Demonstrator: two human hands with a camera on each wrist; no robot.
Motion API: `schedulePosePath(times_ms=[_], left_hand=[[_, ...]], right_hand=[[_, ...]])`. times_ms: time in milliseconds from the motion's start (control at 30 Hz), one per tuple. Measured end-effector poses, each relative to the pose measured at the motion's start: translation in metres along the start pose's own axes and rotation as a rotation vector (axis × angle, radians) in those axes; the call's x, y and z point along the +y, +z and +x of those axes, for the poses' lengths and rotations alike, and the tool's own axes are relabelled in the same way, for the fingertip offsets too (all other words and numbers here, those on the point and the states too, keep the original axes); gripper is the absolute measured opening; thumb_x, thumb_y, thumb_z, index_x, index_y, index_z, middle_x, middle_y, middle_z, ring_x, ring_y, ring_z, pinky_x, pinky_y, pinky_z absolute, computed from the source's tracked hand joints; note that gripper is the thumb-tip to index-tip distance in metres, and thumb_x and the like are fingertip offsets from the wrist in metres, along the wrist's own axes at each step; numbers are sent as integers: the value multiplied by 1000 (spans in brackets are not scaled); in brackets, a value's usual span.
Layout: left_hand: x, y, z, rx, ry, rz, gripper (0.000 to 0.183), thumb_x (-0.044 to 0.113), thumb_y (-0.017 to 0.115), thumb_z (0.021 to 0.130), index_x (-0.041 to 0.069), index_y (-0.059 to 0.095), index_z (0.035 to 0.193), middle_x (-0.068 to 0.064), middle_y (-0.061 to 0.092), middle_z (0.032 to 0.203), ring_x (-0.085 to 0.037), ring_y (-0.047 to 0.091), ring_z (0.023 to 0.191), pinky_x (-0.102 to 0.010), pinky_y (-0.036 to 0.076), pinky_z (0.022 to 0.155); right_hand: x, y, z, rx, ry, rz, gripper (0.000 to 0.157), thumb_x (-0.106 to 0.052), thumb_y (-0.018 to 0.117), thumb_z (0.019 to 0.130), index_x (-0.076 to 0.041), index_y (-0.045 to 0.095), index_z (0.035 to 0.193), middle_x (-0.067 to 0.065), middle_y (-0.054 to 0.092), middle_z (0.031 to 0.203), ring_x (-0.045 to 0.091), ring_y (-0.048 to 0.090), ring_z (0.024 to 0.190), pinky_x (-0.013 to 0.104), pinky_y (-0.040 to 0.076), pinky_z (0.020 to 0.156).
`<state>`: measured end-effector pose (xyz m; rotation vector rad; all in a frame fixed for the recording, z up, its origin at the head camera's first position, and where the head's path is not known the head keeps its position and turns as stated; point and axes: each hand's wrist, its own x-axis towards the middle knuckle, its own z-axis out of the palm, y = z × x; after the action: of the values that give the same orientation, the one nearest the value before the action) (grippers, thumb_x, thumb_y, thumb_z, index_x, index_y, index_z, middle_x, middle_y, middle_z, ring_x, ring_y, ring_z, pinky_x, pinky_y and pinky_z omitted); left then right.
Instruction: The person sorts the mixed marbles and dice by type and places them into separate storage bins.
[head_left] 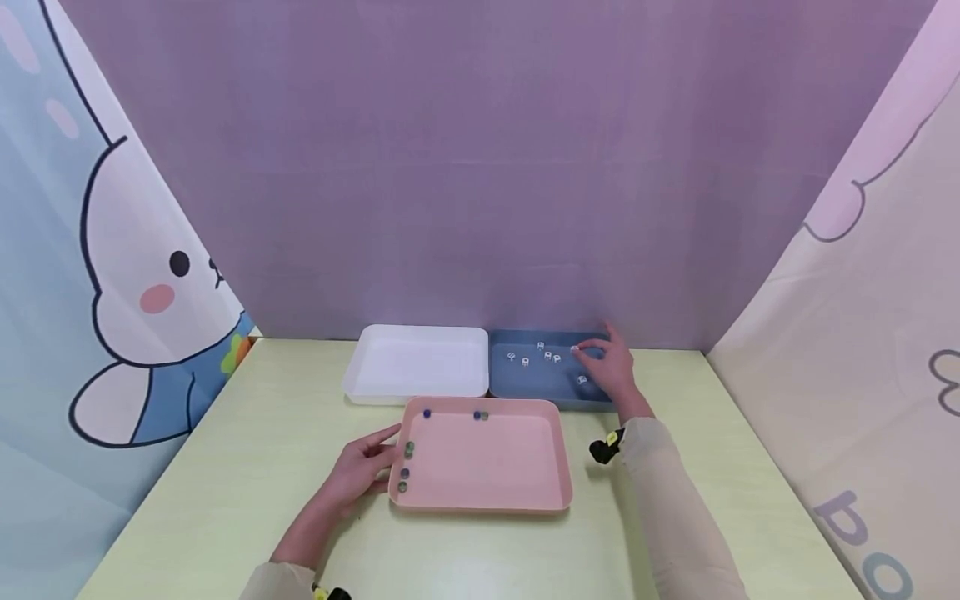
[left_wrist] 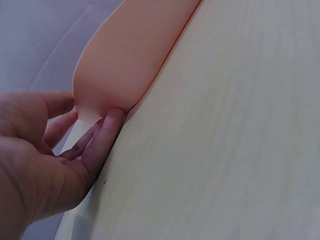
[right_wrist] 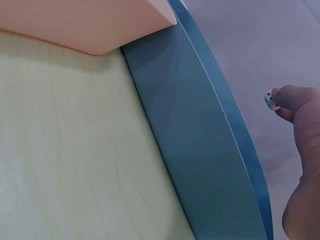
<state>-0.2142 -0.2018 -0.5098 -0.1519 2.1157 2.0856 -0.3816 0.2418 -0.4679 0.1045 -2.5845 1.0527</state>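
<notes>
My right hand (head_left: 613,368) is over the right part of the blue tray (head_left: 551,388), pinching a white die (right_wrist: 271,101) with red and blue dots between thumb and fingertip. Several more white dice (head_left: 548,356) lie scattered in that tray. At the left side of the pink tray (head_left: 487,467), my left hand (head_left: 358,473) touches the outer wall with its fingertips. In the left wrist view, one fingertip (left_wrist: 116,114) meets the wall near the table and another is at the rim. Small dark blue and greenish beads (head_left: 405,473) lie along the pink tray's left and back sides.
A white tray (head_left: 420,367) stands at the back left, beside the blue one. The pink tray sits in front of both, on a pale wood-grain table (head_left: 262,433). A purple curtain (head_left: 480,167) hangs behind, with printed cloths (head_left: 172,358) at the sides.
</notes>
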Motion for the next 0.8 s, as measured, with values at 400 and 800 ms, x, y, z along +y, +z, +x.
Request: schedulePosePath(times_ms=[400, 800], left_hand=[[4, -3, -5, -22, -2, -3, 51, 13, 67, 93, 14, 53, 141, -19, 61, 114, -29, 67, 90, -43, 58, 71], [7, -3, -9, -30, 0, -3, 51, 13, 66, 93, 13, 52, 142, -20, 61, 115, -29, 67, 90, -44, 58, 70]], right_hand=[[8, 3, -5, 28, 14, -5, 27, -30, 74, 86, -4, 76, 92, 16, 23, 157, 39, 14, 144, 58, 15, 113], [5, -1, -13, 39, 17, 5, 26, -25, 70, 89, 0, 74, 98, 19, 25, 155, 43, 18, 141, 59, 19, 111]])
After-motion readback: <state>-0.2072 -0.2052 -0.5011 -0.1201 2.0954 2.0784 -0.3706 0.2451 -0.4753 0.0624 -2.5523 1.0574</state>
